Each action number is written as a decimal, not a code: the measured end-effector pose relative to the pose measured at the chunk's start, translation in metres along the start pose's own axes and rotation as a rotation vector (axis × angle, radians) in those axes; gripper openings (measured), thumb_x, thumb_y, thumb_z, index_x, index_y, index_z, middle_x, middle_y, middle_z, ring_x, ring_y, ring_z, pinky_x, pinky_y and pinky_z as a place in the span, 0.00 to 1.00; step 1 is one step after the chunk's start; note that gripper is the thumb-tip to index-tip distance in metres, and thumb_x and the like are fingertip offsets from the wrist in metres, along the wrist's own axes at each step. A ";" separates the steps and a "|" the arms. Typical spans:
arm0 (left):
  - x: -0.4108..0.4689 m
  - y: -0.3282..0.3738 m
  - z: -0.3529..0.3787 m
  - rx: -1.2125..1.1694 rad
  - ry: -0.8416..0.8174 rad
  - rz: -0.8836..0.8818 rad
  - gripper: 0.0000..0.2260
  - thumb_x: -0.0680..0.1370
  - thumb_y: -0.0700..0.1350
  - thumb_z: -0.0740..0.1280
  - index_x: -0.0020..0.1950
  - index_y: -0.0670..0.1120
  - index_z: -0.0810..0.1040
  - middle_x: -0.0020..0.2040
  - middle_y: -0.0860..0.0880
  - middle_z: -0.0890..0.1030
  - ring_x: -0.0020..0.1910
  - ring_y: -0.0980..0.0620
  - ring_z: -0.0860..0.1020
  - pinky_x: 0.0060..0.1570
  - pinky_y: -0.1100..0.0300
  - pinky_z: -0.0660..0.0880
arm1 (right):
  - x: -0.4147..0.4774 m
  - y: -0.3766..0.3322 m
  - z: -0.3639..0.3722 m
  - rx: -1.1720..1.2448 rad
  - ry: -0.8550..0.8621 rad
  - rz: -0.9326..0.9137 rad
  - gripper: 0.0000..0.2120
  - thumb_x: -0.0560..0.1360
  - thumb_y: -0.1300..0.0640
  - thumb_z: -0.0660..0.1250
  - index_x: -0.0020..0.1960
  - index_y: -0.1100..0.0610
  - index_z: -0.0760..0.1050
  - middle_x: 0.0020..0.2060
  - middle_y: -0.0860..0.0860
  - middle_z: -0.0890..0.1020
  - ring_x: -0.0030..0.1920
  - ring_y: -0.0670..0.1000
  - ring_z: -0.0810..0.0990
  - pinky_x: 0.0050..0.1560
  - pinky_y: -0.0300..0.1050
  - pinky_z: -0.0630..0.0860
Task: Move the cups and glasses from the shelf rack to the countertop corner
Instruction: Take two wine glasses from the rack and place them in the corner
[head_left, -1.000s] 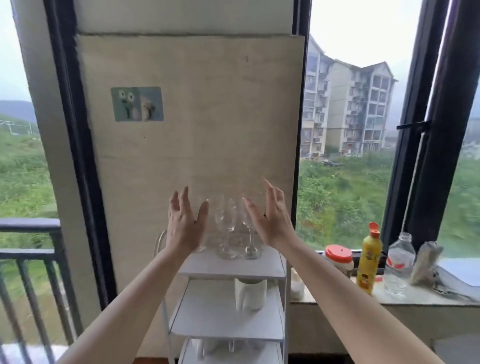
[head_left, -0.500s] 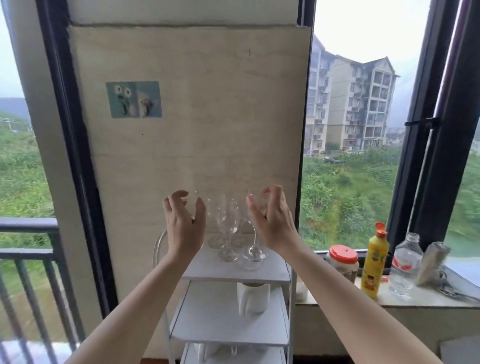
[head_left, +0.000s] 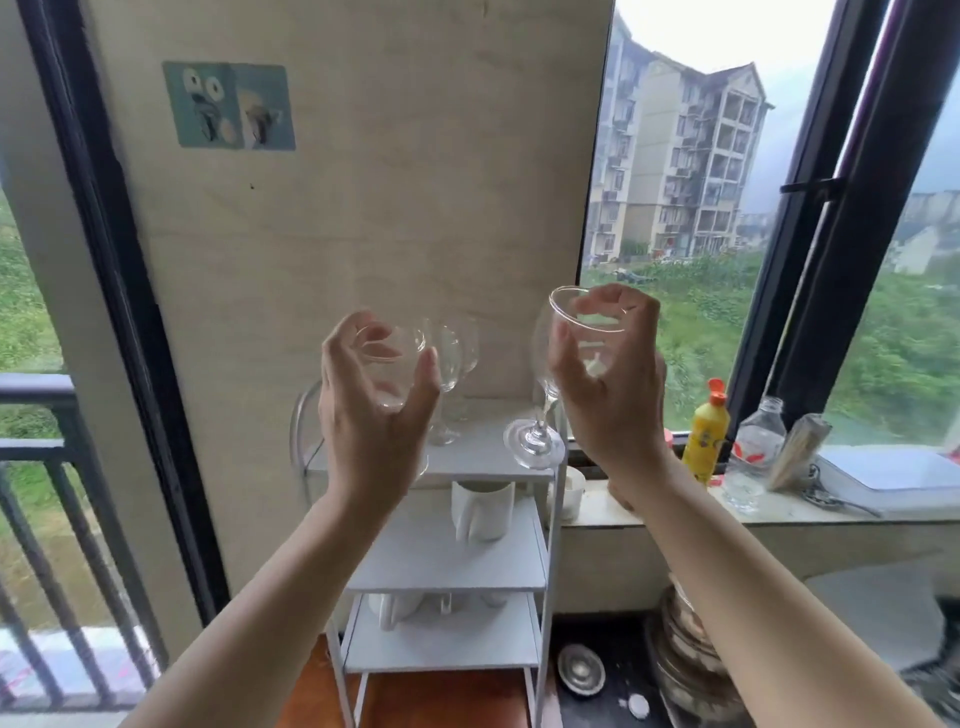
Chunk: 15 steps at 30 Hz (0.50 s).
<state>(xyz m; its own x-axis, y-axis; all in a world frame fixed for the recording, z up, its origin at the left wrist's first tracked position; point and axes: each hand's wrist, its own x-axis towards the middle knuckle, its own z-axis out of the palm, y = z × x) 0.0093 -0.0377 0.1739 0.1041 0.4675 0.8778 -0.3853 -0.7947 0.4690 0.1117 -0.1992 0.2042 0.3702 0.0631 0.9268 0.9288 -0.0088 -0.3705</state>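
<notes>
- The left hand (head_left: 371, 410) is curled around the bowl of a clear wine glass (head_left: 390, 366), thumb on the right side and fingers on the left; its stem and foot are hidden behind the hand, so I cannot tell whether it is clear of the shelf.
- The right hand (head_left: 605, 384) grips the bowl of a second wine glass (head_left: 553, 374) from the right, fingers wrapped over the rim; this glass tilts, its foot (head_left: 534, 451) hanging just above the right edge of the top shelf.
- Two more stemmed glasses (head_left: 453, 364) stand upright at the far side of the top shelf, between the two hands.
- The white shelf rack (head_left: 457, 564) stands against the beige wall panel, left of the stone countertop (head_left: 779, 512).
- A white mug (head_left: 480, 512) sits on the middle shelf; more white cups (head_left: 400, 608) show on the shelf below, partly hidden.
- A small white cup (head_left: 571, 491) rests on the countertop just beside the rack's right post.
- Farther right on the countertop stand a yellow bottle (head_left: 705, 441) with an orange cap, a clear plastic bottle (head_left: 756, 449) and a white box (head_left: 893, 470).
- On the floor under the countertop lies a stack of metal dishes (head_left: 691, 660).
</notes>
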 end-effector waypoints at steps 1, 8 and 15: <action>-0.009 0.004 0.005 -0.039 -0.012 -0.003 0.22 0.76 0.54 0.68 0.67 0.50 0.66 0.56 0.47 0.78 0.49 0.61 0.77 0.41 0.68 0.75 | -0.005 -0.001 -0.014 -0.002 0.015 -0.004 0.22 0.78 0.50 0.65 0.59 0.68 0.69 0.50 0.41 0.79 0.46 0.31 0.79 0.44 0.25 0.72; -0.069 0.073 0.083 -0.290 -0.171 -0.019 0.25 0.79 0.56 0.65 0.67 0.39 0.67 0.57 0.43 0.78 0.49 0.55 0.78 0.41 0.63 0.78 | -0.031 -0.012 -0.149 -0.229 0.100 0.056 0.23 0.78 0.48 0.66 0.60 0.66 0.68 0.52 0.48 0.79 0.49 0.38 0.81 0.48 0.40 0.80; -0.143 0.235 0.166 -0.617 -0.386 0.033 0.26 0.80 0.55 0.65 0.70 0.42 0.64 0.60 0.48 0.75 0.54 0.47 0.78 0.45 0.43 0.78 | -0.062 -0.058 -0.350 -0.569 0.241 0.116 0.24 0.75 0.43 0.67 0.66 0.54 0.66 0.56 0.54 0.80 0.51 0.55 0.83 0.51 0.49 0.80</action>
<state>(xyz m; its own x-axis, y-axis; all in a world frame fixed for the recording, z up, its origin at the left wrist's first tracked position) 0.0561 -0.3555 0.1752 0.3557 0.1869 0.9157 -0.8287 -0.3900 0.4015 0.0404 -0.5519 0.1893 0.4009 -0.1966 0.8948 0.7203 -0.5358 -0.4405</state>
